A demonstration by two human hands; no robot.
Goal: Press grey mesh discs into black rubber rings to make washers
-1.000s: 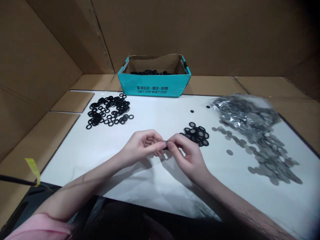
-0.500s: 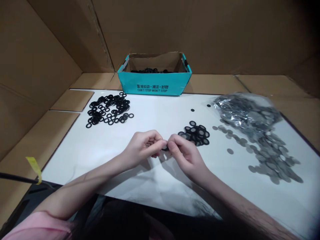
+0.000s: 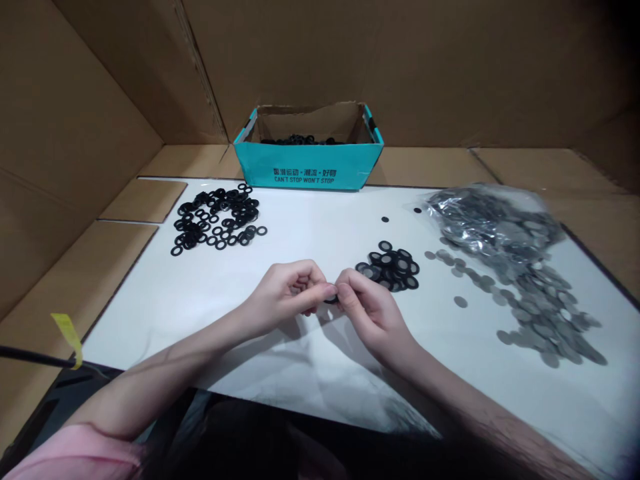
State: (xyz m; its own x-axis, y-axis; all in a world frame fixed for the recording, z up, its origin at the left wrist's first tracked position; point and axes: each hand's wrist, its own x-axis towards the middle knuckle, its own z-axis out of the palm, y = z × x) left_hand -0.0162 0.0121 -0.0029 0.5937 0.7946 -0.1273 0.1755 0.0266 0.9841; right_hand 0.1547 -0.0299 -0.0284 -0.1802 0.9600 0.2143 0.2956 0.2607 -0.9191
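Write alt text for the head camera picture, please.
A person's left hand and right hand hold a small black ring above a white table. Loose black rings lie left; gray-centered rings, gray discs and a clear bag lie right; a teal box stands behind.

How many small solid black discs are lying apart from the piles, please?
2: one black disc near the plastic bag, another black disc farther left. Others may be hidden.

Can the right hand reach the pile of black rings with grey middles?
Probably yes: the right hand is close to the pile of grey-centred rings, with nothing apparent between. But it and the left hand both pinch a black ring, so it may need to let go first.
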